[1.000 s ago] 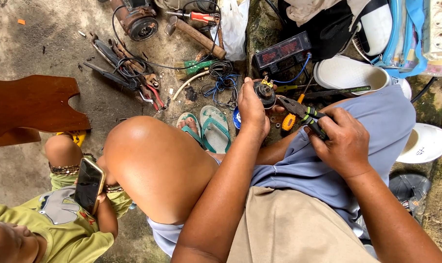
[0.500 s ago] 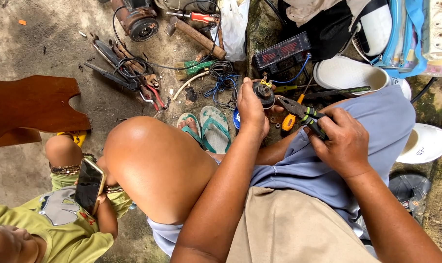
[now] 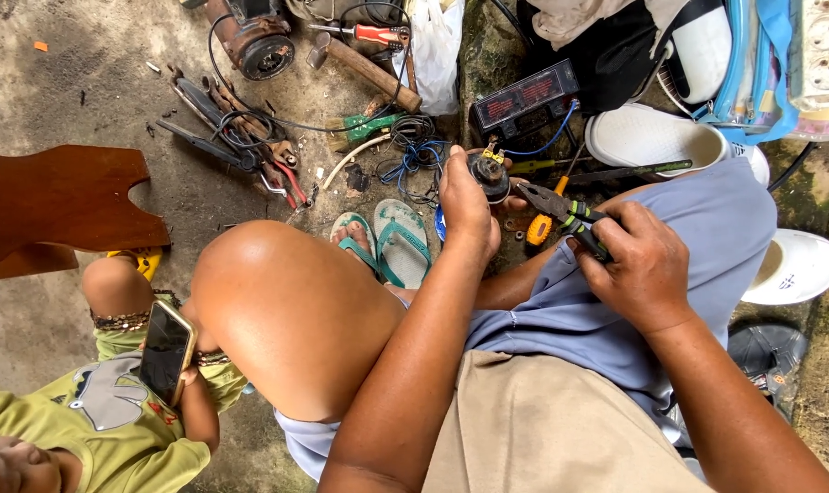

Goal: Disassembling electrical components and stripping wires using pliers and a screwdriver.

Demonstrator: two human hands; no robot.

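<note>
Head view, left hand: the left hand [image 3: 467, 205] was wrapped around a small round black part [image 3: 489, 173] with brass terminals on top, fingers clamped on its body, held above the ground just past the knee.
Head view, right hand: the right hand [image 3: 641, 265] was closed on the handles of the pliers [image 3: 560, 212]; the nose pointed at the part, tip just beside it, contact not clear.
Plier jaws: looked nearly together; whether they pinched anything could not be told.
Step (judged): working a terminal or wire on the part.
Next move (judged): called for a steady left hold and a fine nose placement.
Surroundings: blue wires [image 3: 412, 162], green sandals [image 3: 403, 239], orange-handled screwdriver [image 3: 540, 226], a child's phone [image 3: 166, 351].
</note>
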